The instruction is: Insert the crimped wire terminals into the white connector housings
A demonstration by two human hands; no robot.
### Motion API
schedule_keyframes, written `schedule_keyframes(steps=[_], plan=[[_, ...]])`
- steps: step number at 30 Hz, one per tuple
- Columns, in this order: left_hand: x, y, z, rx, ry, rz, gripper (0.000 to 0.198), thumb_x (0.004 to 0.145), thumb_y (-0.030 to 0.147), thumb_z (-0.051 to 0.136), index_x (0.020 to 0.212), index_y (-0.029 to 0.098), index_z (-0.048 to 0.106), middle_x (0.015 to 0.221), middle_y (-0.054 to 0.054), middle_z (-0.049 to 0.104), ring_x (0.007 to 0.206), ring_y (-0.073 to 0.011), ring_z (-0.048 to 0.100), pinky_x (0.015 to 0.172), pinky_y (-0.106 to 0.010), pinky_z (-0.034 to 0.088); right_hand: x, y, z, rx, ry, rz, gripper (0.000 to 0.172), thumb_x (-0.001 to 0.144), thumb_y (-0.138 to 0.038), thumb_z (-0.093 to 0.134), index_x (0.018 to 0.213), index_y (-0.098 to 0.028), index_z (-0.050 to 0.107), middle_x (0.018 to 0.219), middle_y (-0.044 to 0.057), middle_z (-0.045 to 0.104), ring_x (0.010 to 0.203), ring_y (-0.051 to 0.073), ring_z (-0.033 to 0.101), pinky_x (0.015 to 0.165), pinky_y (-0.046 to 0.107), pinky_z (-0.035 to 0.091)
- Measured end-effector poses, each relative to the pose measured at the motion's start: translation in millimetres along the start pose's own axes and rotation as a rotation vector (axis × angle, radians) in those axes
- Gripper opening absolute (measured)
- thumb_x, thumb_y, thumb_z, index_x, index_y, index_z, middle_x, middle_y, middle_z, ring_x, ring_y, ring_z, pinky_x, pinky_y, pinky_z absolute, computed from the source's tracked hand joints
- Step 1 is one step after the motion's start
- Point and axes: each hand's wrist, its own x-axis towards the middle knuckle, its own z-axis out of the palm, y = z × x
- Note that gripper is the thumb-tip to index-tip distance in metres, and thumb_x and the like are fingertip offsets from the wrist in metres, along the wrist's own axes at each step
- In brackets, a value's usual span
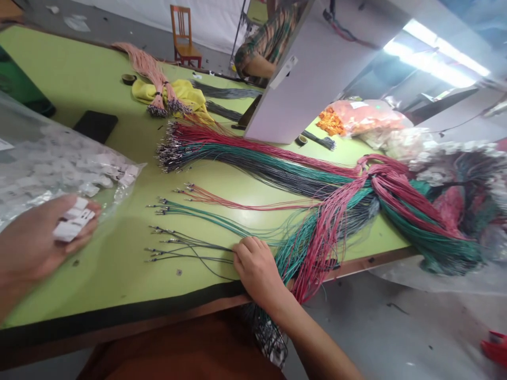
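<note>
On the left, my left hand is closed round a few white plastic connector housings, beside a clear bag full of similar white pieces. My right hand lies near the table's front edge, its fingers curled down on several black wires. The metal-tipped ends of those wires point left. Behind them lie small groups of green wires and red wires, also with terminals at their left ends. My right fingertips are partly hidden.
A thick bundle of red, green and black wires crosses the green table. Further back are pink wires, a yellow cloth and a black phone-like slab. A grey panel stands upright; a person's arm shows behind it.
</note>
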Motion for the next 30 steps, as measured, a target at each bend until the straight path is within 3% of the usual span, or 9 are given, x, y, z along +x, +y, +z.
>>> schedule_keyframes(steps=[1, 4, 7, 13, 17, 19, 22, 24, 30], plan=[[-7.7, 3.6, 2.9, -0.145, -0.060, -0.062, 0.043, 0.092, 0.039, 0.015, 0.078, 0.020, 0.051, 0.054, 0.002, 0.047, 0.041, -0.0106, 0.036, 0.037, -0.024, 0.033, 0.8, 0.4, 0.5, -0.012, 0.000, -0.006, 0.018, 0.086, -0.010, 0.047, 0.075, -0.017, 0.059, 0.076, 0.006, 0.056, 0.074, 0.020, 0.049, 0.070, 0.032, 0.037], [-38.1, 21.2, 19.7, -0.881, -0.313, -0.512, 0.029, 0.087, 0.042, 0.038, 0.078, 0.021, 0.056, 0.061, 0.000, 0.054, 0.038, -0.0070, 0.028, 0.030, -0.020, 0.022, 0.9, 3.0, -0.2, 0.052, 0.041, 0.000, 0.019, 0.085, -0.007, 0.046, 0.073, -0.018, 0.056, 0.075, 0.005, 0.057, 0.073, 0.018, 0.049, 0.069, 0.031, 0.036], [-68.1, 40.4, 42.3, -1.118, -0.499, -0.696, 0.028, 0.080, 0.045, 0.058, 0.083, 0.018, 0.062, 0.064, -0.002, 0.058, 0.046, -0.0093, 0.041, 0.032, -0.018, 0.031, -1.1, 7.0, -7.1, 0.209, 0.105, 0.035, 0.018, 0.083, -0.006, 0.044, 0.073, -0.018, 0.053, 0.072, 0.003, 0.057, 0.070, 0.016, 0.050, 0.069, 0.029, 0.038], [-92.1, 69.8, 85.1, -1.231, -0.738, -0.558, 0.046, 0.078, 0.049, 0.065, 0.113, 0.021, 0.056, 0.061, 0.000, 0.060, 0.046, -0.0101, 0.044, 0.034, -0.016, 0.031, 4.5, -18.0, -44.6, 0.695, 0.063, 0.103, 0.012, 0.081, -0.010, 0.050, 0.074, -0.018, 0.054, 0.066, -0.001, 0.056, 0.060, 0.010, 0.051, 0.059, 0.021, 0.042], [-91.1, 83.2, 100.8, -1.291, -0.764, -0.536, 0.041, 0.076, 0.051, 0.066, 0.105, 0.022, 0.061, 0.060, 0.002, 0.055, 0.048, -0.0104, 0.048, 0.037, -0.018, 0.035, 13.7, -51.7, -54.8, 1.199, -0.308, -0.022, 0.008, 0.084, -0.019, 0.055, 0.079, -0.017, 0.061, 0.073, 0.001, 0.065, 0.067, 0.010, 0.060, 0.062, 0.020, 0.048], [-88.6, 85.7, 102.3, -1.321, -0.716, -0.549, 0.038, 0.081, 0.051, 0.060, 0.106, 0.022, 0.061, 0.063, 0.002, 0.056, 0.049, -0.0108, 0.050, 0.039, -0.019, 0.037, 16.4, -57.1, -46.3, 1.327, -0.362, 0.044, 0.008, 0.083, -0.020, 0.055, 0.077, -0.017, 0.060, 0.071, 0.001, 0.065, 0.065, 0.010, 0.060, 0.061, 0.020, 0.049], [-84.0, 84.7, 101.5, -1.338, -0.653, -0.520, 0.035, 0.082, 0.041, 0.062, 0.111, 0.020, 0.059, 0.070, 0.000, 0.059, 0.052, -0.0103, 0.048, 0.038, -0.018, 0.037, 16.7, -49.3, -26.6, 1.146, -0.135, 0.294, 0.008, 0.079, -0.016, 0.054, 0.071, -0.017, 0.056, 0.059, -0.004, 0.055, 0.052, 0.007, 0.048, 0.052, 0.018, 0.041], [-81.6, 82.5, 102.0, -1.334, -0.638, -0.499, 0.034, 0.080, 0.036, 0.065, 0.108, 0.018, 0.059, 0.078, -0.002, 0.061, 0.053, -0.0095, 0.048, 0.036, -0.017, 0.037, 15.2, -41.3, -17.0, 0.970, -0.030, 0.365, 0.009, 0.076, -0.015, 0.053, 0.068, -0.017, 0.055, 0.055, -0.006, 0.048, 0.049, 0.006, 0.040, 0.048, 0.017, 0.036], [-79.9, 78.1, 107.9, -1.312, -0.631, -0.445, 0.038, 0.078, 0.049, 0.065, 0.097, 0.017, 0.056, 0.069, 0.001, 0.058, 0.044, -0.0069, 0.042, 0.031, -0.016, 0.033, 10.9, -35.6, -15.9, 0.797, 0.028, 0.279, 0.012, 0.079, -0.018, 0.054, 0.071, -0.017, 0.063, 0.057, -0.002, 0.053, 0.051, 0.009, 0.044, 0.051, 0.020, 0.038]])
